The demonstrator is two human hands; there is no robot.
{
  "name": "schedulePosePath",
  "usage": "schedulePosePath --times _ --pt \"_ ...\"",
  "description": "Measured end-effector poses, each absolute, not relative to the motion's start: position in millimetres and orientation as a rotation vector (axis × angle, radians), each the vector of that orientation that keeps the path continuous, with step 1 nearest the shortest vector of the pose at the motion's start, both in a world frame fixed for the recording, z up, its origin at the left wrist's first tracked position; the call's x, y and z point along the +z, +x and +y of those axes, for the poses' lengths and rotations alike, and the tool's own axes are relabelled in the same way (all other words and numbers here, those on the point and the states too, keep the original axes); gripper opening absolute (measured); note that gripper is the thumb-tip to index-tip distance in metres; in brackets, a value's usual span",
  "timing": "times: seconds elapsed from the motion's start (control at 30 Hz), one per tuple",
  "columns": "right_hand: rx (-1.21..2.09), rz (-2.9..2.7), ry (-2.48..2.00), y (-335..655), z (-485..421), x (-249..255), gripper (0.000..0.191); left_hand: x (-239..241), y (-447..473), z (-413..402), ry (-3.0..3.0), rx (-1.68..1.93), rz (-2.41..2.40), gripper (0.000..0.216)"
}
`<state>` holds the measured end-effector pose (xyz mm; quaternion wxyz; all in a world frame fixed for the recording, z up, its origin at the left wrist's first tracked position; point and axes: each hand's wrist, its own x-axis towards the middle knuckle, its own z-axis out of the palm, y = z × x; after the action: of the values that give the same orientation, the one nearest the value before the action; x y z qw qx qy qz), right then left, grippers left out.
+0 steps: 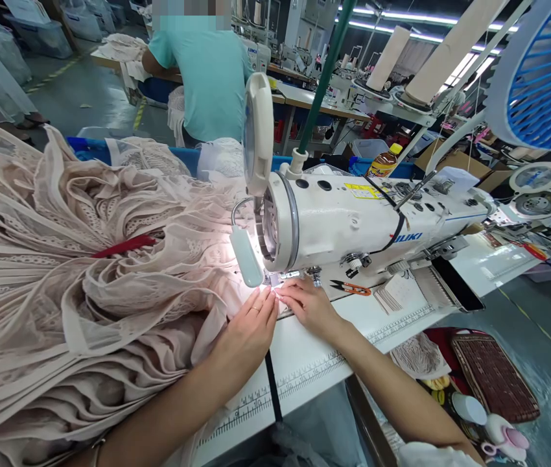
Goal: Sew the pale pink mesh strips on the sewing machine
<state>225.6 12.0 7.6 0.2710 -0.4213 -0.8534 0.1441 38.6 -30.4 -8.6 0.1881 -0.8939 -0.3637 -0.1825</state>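
Pale pink fabric point(236, 295) lies under the needle area of a white sewing machine point(334, 217), lit by a small lamp. My left hand point(255, 323), a ring on one finger, has its fingers pressed together on the fabric edge, its thumb hidden. From the other side my right hand point(309, 308) pinches the same fabric between thumb and fingers, close to the presser foot. The fingertips of both hands almost meet. To the left, the fabric runs into a large heap of pale lace-trimmed pieces point(124, 285). The needle tip is hidden.
Orange-handled thread snips point(351, 287) and a stack of small labels point(395, 292) lie right of my hands. A blue fan point(542, 78), thread cones point(443, 55) and a bottle point(383, 162) stand beyond. Another person point(207, 78) sits ahead, back turned.
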Motion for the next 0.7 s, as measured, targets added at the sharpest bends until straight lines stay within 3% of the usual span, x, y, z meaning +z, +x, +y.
schedulePosePath --times 0.13,0.27,0.53,0.7 --pt "0.144 -2.52 -1.084 222.2 5.0 12.3 0.025 -2.4 35.8 -28.6 -2.467 -0.626 -1.215 0.036" --pt "-0.04 -2.689 -1.164 213.6 1.8 16.9 0.035 10.0 35.8 -30.6 -2.539 -0.463 -1.277 0.03" --pt "0.294 -2.747 -1.312 226.0 19.2 16.6 0.052 3.4 45.0 -33.1 -2.543 -0.346 -1.086 0.042" --pt "0.332 -2.745 -1.379 224.5 20.4 13.7 0.053 5.4 42.7 -31.6 -2.544 -0.319 -1.053 0.045"
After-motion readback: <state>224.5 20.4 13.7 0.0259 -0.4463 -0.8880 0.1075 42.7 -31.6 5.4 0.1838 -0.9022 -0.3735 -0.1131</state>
